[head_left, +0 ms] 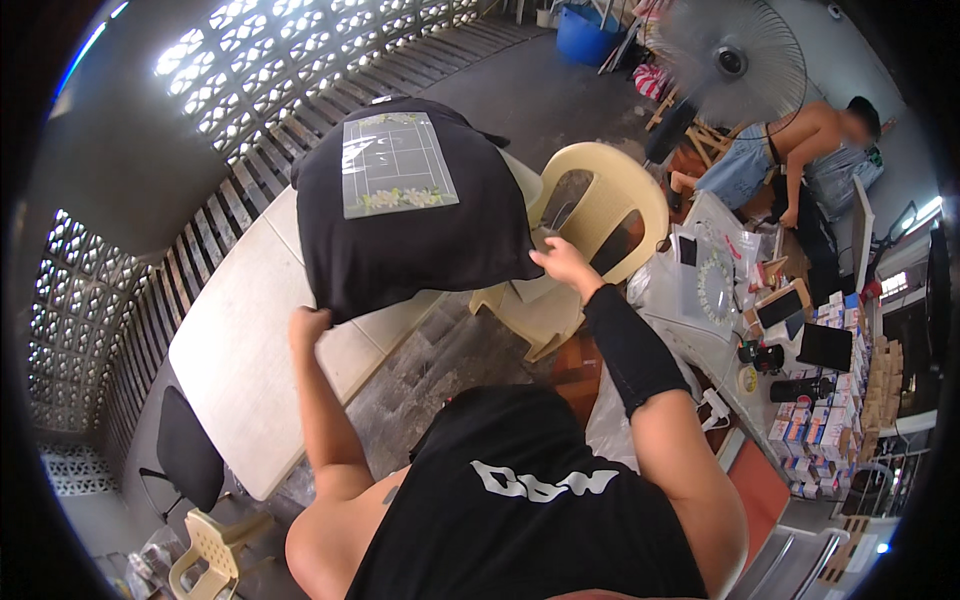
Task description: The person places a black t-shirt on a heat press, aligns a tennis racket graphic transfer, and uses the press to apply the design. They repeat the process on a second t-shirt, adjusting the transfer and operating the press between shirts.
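A black T-shirt (400, 250) is spread over the far end of a white folding table (240, 350). On top of it lies a clear printed film sheet (398, 165) with white lines and flowers along its edges. My left hand (310, 325) pinches the near left corner of the cloth. With my right hand (565, 262) I grip the near right corner, beside the chair. The near edge hangs stretched between both hands. Whatever lies under the shirt is hidden.
A cream plastic chair (610, 205) stands right of the table. Behind it is a large fan (732, 62). On the right, a cluttered worktable (665, 300) holds films and small boxes (830, 430). A co-worker (785, 155) bends over beyond it. An office chair (185, 450) sits at left.
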`<control>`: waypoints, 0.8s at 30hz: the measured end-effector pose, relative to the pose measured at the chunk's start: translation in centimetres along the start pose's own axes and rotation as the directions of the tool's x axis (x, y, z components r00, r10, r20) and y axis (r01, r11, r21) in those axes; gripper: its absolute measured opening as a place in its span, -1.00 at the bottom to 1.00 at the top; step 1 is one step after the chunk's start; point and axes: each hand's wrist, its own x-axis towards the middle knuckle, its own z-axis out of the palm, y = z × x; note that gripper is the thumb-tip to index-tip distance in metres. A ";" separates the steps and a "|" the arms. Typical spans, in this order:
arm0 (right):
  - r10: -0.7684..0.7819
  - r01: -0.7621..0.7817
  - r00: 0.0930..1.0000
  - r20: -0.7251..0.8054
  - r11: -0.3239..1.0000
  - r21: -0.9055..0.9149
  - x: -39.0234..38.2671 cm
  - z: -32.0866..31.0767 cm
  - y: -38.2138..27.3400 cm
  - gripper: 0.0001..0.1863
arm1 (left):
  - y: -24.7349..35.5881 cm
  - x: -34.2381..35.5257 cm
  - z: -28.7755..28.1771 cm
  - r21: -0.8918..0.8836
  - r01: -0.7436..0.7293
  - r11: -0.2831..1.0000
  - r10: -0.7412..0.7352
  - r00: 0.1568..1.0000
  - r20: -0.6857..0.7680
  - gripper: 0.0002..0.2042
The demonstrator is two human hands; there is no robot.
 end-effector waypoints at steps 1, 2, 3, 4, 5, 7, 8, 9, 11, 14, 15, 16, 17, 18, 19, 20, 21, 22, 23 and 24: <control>-0.023 0.027 1.000 0.020 0.979 -0.203 -1.0 -0.1 2.0 -0.33 | 0.8 -1.5 4.0 0.173 0.151 0.973 -0.094 0.950 -0.298 -0.34; -0.036 0.054 0.996 0.081 0.973 -0.224 -2.2 -0.7 4.0 -0.31 | 2.4 -1.4 6.2 0.255 -0.022 0.967 0.129 0.903 -0.410 -0.26; -0.015 0.048 0.993 0.118 0.959 -0.280 -3.2 -1.4 5.9 -0.30 | 3.9 -1.0 7.9 0.200 -0.288 0.936 0.350 0.804 -0.481 -0.36; 0.070 -0.013 0.981 0.181 0.955 -0.296 -4.5 -2.6 7.9 -0.30 | 6.0 -0.5 9.9 0.212 -0.401 0.891 0.451 0.736 -0.504 -0.39; 0.143 -0.096 0.979 0.147 0.952 -0.291 -6.3 -3.1 10.1 -0.38 | 8.2 -0.2 12.0 0.258 -0.517 0.816 0.571 0.655 -0.494 -0.41; 0.235 -0.200 0.965 0.112 0.945 -0.260 -11.1 -4.8 15.3 -0.47 | 10.8 0.8 14.2 0.266 -0.715 0.646 0.748 0.525 -0.405 -0.43; 0.214 -0.213 0.977 -0.020 0.948 -0.235 -14.5 -5.3 18.1 -0.52 | 11.8 1.2 15.4 0.242 -0.679 0.693 0.717 0.617 -0.323 -0.44; 0.312 -0.329 0.943 -0.118 0.930 -0.162 -18.7 -5.8 20.9 -0.54 | 12.8 1.3 16.1 0.255 -0.619 0.743 0.669 0.691 -0.274 -0.44; 0.375 -0.414 0.897 -0.236 0.898 -0.147 -26.3 -5.5 26.2 -0.56 | 13.8 1.3 17.0 0.247 -0.574 0.781 0.625 0.713 -0.317 -0.45; 0.536 -0.548 0.739 -0.408 0.831 0.100 -39.1 -0.6 33.0 -0.69 | 16.1 0.2 18.7 0.281 -0.395 0.875 0.476 0.809 -0.346 -0.54; 0.499 -0.565 0.770 -0.398 0.823 -0.062 -43.5 2.8 34.3 -0.76 | 17.6 -0.4 19.4 0.301 -0.370 0.879 0.463 0.812 -0.354 -0.59; 0.512 -0.600 0.772 -0.377 0.783 -0.164 -47.8 6.2 35.4 -0.81 | 18.7 -1.3 20.6 0.326 -0.538 0.778 0.629 0.657 -0.415 -0.68; 0.476 -0.579 0.814 -0.333 0.713 -0.396 -52.0 9.3 36.4 -0.86 | 20.5 -2.7 21.7 0.337 -0.708 0.621 0.772 0.479 -0.418 -0.69; 0.656 -0.684 0.725 -0.211 0.650 -0.331 -55.7 13.0 36.7 -0.82 | 22.8 -4.4 23.1 0.276 -0.852 0.446 0.865 0.330 -0.377 -0.72; 0.840 -0.850 0.526 -0.134 0.524 -0.053 -58.5 16.8 36.7 -0.73 | 25.6 -6.5 25.3 0.139 -0.940 0.313 0.915 0.259 -0.310 -0.77; 0.561 -0.613 0.770 -0.304 0.782 -0.110 -62.5 20.8 35.4 -0.71 | 28.0 -9.0 27.3 0.064 -0.987 0.148 0.987 0.143 -0.077 -0.79; 0.689 -0.675 0.690 -0.224 0.723 0.145 -65.0 24.0 34.2 -0.71 | 30.0 -12.6 30.1 -0.049 -0.980 0.193 0.980 0.190 0.050 -0.81; 0.829 -0.751 0.553 -0.087 0.541 0.379 -66.2 26.3 33.6 -0.72 | 31.3 -15.8 31.7 -0.109 -0.982 0.155 0.933 0.109 0.342 -0.76; 0.891 -0.772 0.454 0.001 0.393 0.500 -67.1 27.8 33.1 -0.71 | 33.5 -19.3 33.9 -0.133 -0.983 0.130 0.851 0.042 0.524 -0.74; 0.913 -0.757 0.405 0.042 0.309 0.576 -67.5 28.8 32.8 -0.71 | 34.7 -22.4 35.3 -0.196 -0.980 0.032 0.834 -0.082 0.546 -0.75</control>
